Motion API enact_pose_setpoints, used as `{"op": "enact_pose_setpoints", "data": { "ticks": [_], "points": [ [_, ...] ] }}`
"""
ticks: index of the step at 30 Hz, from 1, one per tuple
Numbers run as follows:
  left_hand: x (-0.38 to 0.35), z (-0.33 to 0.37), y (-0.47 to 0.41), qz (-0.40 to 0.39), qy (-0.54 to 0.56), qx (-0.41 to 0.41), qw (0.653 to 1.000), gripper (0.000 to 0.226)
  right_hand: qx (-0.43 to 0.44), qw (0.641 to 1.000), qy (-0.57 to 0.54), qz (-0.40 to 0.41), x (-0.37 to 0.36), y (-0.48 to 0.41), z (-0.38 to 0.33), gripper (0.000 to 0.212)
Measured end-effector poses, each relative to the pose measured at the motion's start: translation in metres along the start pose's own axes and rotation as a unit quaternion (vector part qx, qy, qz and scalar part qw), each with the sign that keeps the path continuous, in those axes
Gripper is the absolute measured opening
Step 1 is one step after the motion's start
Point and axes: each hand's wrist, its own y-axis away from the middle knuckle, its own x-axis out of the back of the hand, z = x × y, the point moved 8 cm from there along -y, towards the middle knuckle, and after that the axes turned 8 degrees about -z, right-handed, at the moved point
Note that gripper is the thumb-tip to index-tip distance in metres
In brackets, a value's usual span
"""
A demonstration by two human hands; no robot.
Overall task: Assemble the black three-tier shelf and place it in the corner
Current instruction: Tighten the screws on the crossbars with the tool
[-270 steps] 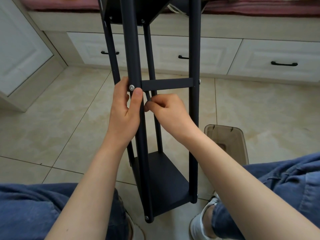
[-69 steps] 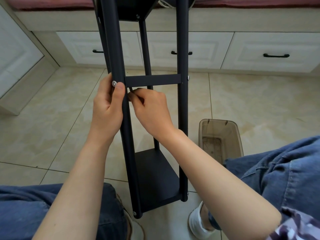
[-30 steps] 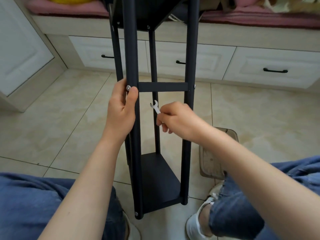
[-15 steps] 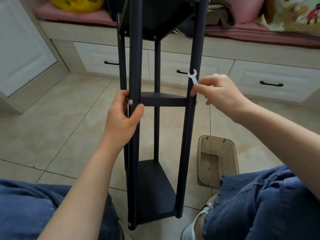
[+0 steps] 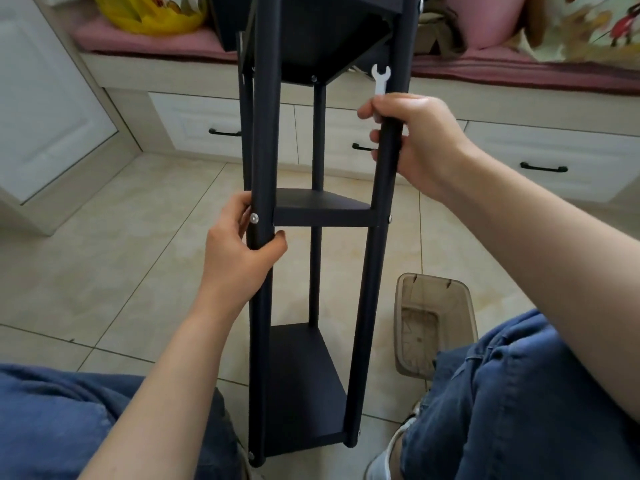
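The right hand (image 5: pixel 415 140) has been brought onto the right post of the black three-tier shelf (image 5: pixel 322 216), stood on the floor (image 5: pixel 121 244) between the knees. The left post is gripped by the left hand (image 5: pixel 239 251) for steadiness; farther up, post and wrench (image 5: pixel 380 79) are clasped together.

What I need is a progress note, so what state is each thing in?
Shelf, standing on the floor, three tiers fitted.
Left grip, holds the shelf's left front post.
Right grip, holds the right post and the wrench.
Wrench, held against the post, open end up.
Bin, on the floor, open.
Drawers, shut.
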Motion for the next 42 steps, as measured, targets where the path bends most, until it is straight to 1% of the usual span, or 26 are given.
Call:
{"op": "enact_pose_setpoints", "data": {
  "ticks": [3,6,10,17,24,29,33,34,35,37,38,39,41,42],
  "points": [
    [0.012,-0.001,0.002,0.058,-0.019,0.004,0.998,0.039,0.018,1.0,-0.005,-0.018,-0.012,0.003,-0.006,0.026],
    [0.026,-0.006,-0.002,0.081,-0.036,0.004,0.996,0.035,0.038,0.999,0.006,-0.031,-0.026,0.007,-0.012,0.027],
    [0.035,-0.012,-0.007,0.086,-0.03,0.012,0.996,0.039,0.068,0.996,0.012,-0.052,-0.038,0.009,-0.026,0.028],
    [0.035,-0.035,-0.012,0.08,-0.015,0.051,0.995,0.029,0.115,0.99,0.032,-0.076,-0.058,0.01,-0.046,0.024],
    [0.038,-0.055,-0.021,0.066,-0.04,0.095,0.993,0.024,0.113,0.988,0.067,-0.086,-0.074,0.008,-0.052,0.026],
    [0.044,-0.049,-0.025,0.07,-0.064,0.086,0.992,0.032,0.137,0.985,0.063,-0.083,-0.081,0.011,-0.063,0.025],
    [0.049,-0.045,-0.024,0.082,-0.111,0.095,0.986,0.025,0.154,0.983,0.054,-0.083,-0.088,0.011,-0.063,0.025],
    [0.05,-0.043,-0.021,0.087,-0.123,0.097,0.984,0.027,0.156,0.983,0.053,-0.081,-0.089,0.011,-0.061,0.025],
    [0.052,-0.039,-0.018,0.097,-0.136,0.096,0.981,0.036,0.156,0.983,0.049,-0.078,-0.09,0.011,-0.06,0.025],
    [0.054,-0.028,-0.01,0.118,-0.166,0.087,0.975,0.066,0.153,0.985,0.029,-0.069,-0.09,0.01,-0.057,0.023],
    [0.054,-0.02,-0.007,0.12,-0.184,0.076,0.973,0.077,0.151,0.986,0.021,-0.066,-0.09,0.009,-0.056,0.022],
    [0.053,-0.011,-0.005,0.113,-0.202,0.06,0.971,0.083,0.149,0.987,0.016,-0.062,-0.09,0.008,-0.055,0.022],
    [0.05,0.007,-0.001,0.093,-0.225,0.023,0.97,0.085,0.149,0.987,0.011,-0.058,-0.091,0.008,-0.055,0.02],
    [0.05,0.018,0.001,0.092,-0.233,0.0,0.968,0.081,0.152,0.987,0.008,-0.06,-0.092,0.007,-0.055,0.019]
  ]
}}
